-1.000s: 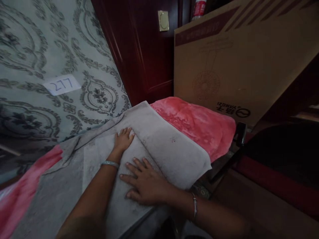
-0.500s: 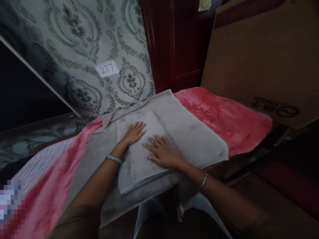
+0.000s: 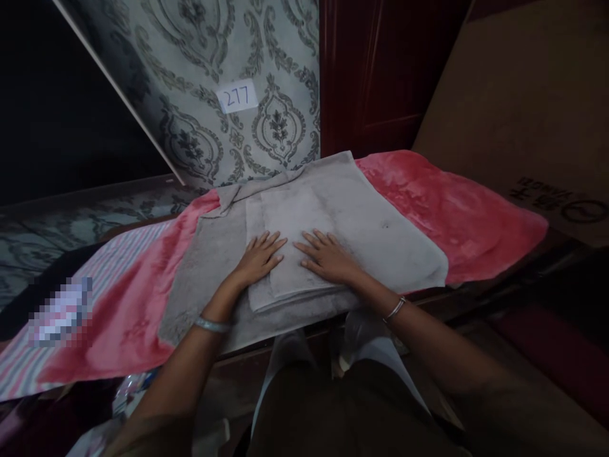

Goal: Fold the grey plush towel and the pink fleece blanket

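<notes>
A folded pale grey cloth (image 3: 295,209), towel-like and in layers, lies in front of me. Under it a larger grey cloth (image 3: 394,247) is spread out flat. My left hand (image 3: 259,259) rests on the left part of the folded cloth, palm down with fingers stretched. My right hand (image 3: 329,257) lies flat on its right part, fingers spread. Both hands are open and grip nothing; their fingertips point toward each other with a small gap between.
Beneath the grey cloth lies a pink plush blanket (image 3: 457,216), with a striped fabric (image 3: 128,247) at the left. Behind stand a patterned wall (image 3: 280,127) with a paper reading 277 (image 3: 238,96), a dark red door (image 3: 371,76) and a large cardboard box (image 3: 523,108).
My left hand has moved nearer to me on the folded cloth, now level with my right. The larger cloth's near edge lies straighter. The view has shifted.
</notes>
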The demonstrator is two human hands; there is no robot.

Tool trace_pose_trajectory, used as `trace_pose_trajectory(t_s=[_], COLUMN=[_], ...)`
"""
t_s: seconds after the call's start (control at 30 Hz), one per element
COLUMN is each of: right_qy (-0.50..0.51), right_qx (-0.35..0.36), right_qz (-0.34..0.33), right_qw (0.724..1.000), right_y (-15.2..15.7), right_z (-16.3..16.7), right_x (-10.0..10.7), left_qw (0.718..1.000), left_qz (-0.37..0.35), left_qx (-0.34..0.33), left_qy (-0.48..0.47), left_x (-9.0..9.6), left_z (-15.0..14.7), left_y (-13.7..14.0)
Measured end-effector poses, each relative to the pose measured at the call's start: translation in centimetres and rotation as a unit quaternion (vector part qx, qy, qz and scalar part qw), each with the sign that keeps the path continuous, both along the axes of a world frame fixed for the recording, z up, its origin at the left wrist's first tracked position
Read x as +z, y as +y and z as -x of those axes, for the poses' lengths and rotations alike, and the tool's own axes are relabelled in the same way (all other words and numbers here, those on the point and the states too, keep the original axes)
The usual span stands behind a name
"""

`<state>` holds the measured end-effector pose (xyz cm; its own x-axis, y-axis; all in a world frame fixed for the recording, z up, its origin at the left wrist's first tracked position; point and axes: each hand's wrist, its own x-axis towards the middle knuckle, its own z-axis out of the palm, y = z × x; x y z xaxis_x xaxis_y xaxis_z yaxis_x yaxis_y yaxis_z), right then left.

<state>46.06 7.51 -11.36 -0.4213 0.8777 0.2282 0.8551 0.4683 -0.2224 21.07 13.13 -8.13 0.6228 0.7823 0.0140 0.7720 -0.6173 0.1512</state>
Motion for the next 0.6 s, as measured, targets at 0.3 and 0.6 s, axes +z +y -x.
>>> trace_pose_trajectory(t_s=[0.3,0.6], right_qy=[0.001,0.006], right_qx=[0.043,0.099], right_qz=[0.045,-0.025], right_qw=[0.998,0.995], right_y=[-0.3,-5.5], right_z=[-0.9,-3.0], right_x=[0.7,-0.1], left_qw=[0.996,0.986], left_qz=[-0.037,-0.118], left_qx=[-0.024,-0.098], left_qy=[-0.084,-0.07], left_x=[-1.1,-2.1], left_z=[3.8,2.7], left_y=[-8.6,-10.2])
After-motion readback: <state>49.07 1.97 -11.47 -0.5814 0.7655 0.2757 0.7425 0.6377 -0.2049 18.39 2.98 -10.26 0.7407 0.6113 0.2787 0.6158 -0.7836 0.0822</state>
